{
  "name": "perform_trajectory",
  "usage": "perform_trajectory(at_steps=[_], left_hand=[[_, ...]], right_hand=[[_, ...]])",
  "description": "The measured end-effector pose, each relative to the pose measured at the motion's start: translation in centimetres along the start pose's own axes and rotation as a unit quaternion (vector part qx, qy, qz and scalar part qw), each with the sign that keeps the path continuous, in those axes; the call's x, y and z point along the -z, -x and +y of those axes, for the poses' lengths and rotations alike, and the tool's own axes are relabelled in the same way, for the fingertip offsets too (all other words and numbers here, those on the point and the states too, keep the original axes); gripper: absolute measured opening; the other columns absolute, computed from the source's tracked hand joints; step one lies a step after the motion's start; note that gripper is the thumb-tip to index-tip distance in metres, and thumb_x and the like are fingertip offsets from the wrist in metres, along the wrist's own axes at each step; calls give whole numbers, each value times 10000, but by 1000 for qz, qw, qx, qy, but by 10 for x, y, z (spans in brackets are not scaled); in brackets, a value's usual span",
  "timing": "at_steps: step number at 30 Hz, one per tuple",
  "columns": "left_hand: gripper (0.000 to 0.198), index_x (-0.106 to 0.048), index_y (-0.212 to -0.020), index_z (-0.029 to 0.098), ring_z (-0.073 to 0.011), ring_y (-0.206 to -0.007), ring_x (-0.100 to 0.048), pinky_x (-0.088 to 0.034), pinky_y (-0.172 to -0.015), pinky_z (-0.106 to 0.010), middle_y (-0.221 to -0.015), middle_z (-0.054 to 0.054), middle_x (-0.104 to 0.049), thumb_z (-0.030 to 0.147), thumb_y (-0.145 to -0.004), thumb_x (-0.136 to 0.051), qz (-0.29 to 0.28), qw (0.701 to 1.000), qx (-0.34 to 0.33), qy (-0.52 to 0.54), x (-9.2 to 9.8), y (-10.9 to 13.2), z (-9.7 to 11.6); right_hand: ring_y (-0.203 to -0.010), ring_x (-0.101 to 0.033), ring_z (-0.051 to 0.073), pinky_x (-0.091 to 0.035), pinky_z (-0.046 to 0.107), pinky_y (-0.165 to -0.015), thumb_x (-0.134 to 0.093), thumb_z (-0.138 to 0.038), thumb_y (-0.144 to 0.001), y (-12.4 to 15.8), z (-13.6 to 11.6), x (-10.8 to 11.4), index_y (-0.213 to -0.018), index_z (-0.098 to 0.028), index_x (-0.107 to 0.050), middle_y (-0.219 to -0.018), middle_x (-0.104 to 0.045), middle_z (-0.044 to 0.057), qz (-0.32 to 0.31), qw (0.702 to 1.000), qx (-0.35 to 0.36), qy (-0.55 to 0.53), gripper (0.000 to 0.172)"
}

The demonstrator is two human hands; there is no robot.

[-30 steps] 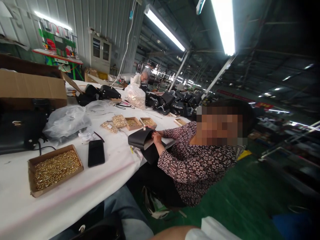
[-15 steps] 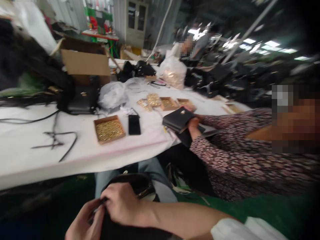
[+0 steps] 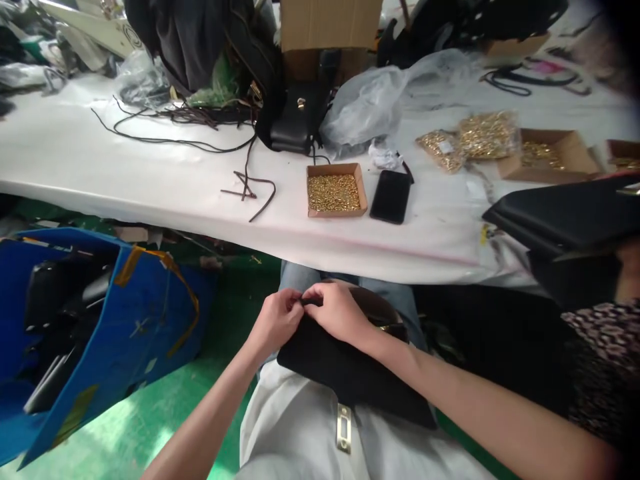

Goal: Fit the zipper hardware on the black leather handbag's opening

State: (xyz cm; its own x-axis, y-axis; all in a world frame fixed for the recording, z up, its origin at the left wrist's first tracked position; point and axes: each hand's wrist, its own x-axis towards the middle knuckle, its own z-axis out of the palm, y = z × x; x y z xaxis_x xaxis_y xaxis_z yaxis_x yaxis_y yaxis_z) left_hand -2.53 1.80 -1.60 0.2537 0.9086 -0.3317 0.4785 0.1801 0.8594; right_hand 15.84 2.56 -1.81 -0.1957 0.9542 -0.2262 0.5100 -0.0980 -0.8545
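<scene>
1. Head view: here the left hand and right hand meet, each grip pinched narrow at the edge of the black bag; it lies across the lap, gold plate toward the body;
2. Up on the counter, a box of gold fittings sits just beside a phone.

Glare on floor; top-right corner dark, blurred.

No words, brands or numbers can be read; on the packet of gold fittings at two o'clock, a small white label is seen but cannot be deciphered.
</scene>
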Motion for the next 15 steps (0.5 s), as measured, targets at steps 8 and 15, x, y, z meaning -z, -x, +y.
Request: perform_trajectory(at_steps=[8,15], left_hand=[[238,-763,-898,188,-181,-698,-613,-353,-640,-301,-759,-26,-713,121,-940,-539,-9,995,-26,-96,4,0,9],[283,-799,-945,182,-188,-750,-647,-393,-659,-284,-815,-36,-746,105,-904,-529,-10,997,-25,-70,5,-8,7]], right_hand=[[-941,-799,230,-617,335,-880,-808,-74,-827,7,13,5,-1035,-234,-879,-1024,-849,44,-7,1000,22,-13,272],[-939,-813,243,-649,359,-911,-807,-121,-849,11,18,2,-1040,-233,-850,-1026,-862,42,36,999,20,-27,225]])
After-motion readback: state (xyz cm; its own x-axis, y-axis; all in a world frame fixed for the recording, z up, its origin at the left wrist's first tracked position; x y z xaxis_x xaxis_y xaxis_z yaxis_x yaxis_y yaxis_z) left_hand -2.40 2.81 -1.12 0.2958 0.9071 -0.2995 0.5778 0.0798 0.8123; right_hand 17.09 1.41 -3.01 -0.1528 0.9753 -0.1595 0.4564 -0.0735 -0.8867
